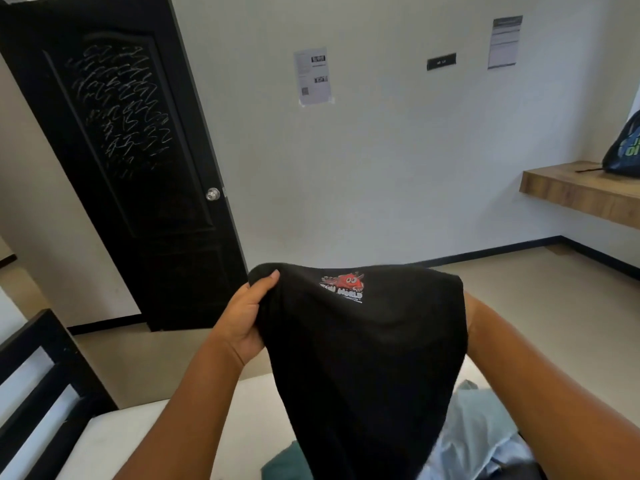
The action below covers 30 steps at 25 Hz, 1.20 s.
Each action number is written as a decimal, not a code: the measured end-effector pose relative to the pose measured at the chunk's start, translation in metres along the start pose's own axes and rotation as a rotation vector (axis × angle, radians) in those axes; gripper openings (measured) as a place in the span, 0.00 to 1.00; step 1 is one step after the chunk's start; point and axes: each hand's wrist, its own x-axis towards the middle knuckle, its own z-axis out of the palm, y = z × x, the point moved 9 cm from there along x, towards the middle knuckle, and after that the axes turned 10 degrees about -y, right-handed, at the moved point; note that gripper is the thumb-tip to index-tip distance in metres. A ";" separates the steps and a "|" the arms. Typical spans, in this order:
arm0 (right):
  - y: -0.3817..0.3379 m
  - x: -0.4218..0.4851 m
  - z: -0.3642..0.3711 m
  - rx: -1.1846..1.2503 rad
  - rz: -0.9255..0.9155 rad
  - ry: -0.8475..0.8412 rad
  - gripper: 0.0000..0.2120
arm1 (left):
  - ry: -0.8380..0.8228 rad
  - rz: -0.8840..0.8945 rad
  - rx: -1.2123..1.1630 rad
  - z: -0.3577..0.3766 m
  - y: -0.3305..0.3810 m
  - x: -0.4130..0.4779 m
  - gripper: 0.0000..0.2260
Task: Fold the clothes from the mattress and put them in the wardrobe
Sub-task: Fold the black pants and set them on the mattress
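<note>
Left hand (247, 317) is gripping the upper left edge of the black T-shirt (363, 368), thumb (266, 280) lying on the near side of the cloth, the other fingers hidden behind it; shirt is being held up in the air over the mattress (221, 410), hanging down bunched, not folded; small red cartoon print (344, 284) with white lettering is showing near its top edge; right forearm (540, 368) is reaching in behind the shirt's right side; right hand is covered by the cloth, so cannot tell whether its fingers are gripping or loose.

Light blue garment (481, 431) is lying crumpled on the mattress under the shirt's right side; teal garment (285, 462) is peeking out at the bottom edge, just left of the hanging shirt.

Black bed frame (38, 382) is running along the mattress at lower left; black door (138, 188) with a silver knob (212, 194) is standing at left; printed sheet (313, 76) is sticking to the white wall (381, 174); wooden shelf (575, 194) at right is carrying a black bag (623, 150).
</note>
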 end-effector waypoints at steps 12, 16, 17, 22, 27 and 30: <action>0.016 -0.001 0.064 0.731 0.013 -0.134 0.17 | -0.036 -0.108 0.088 -0.027 -0.038 0.003 0.24; 0.015 0.001 0.072 0.740 0.131 -0.141 0.17 | 0.059 -0.207 0.227 -0.057 -0.045 -0.001 0.20; 0.015 0.003 0.069 0.792 0.126 -0.095 0.19 | 0.093 -0.185 0.155 -0.067 -0.041 -0.001 0.16; -0.002 0.007 0.070 0.957 -0.045 -0.113 0.26 | 0.036 -0.088 0.046 -0.066 -0.043 -0.006 0.25; 0.019 -0.001 0.057 0.752 0.156 0.040 0.20 | 0.125 -0.213 0.261 -0.076 -0.048 0.002 0.21; 0.029 -0.004 0.057 0.825 0.188 0.020 0.24 | 0.136 -0.286 0.280 -0.091 -0.051 0.003 0.17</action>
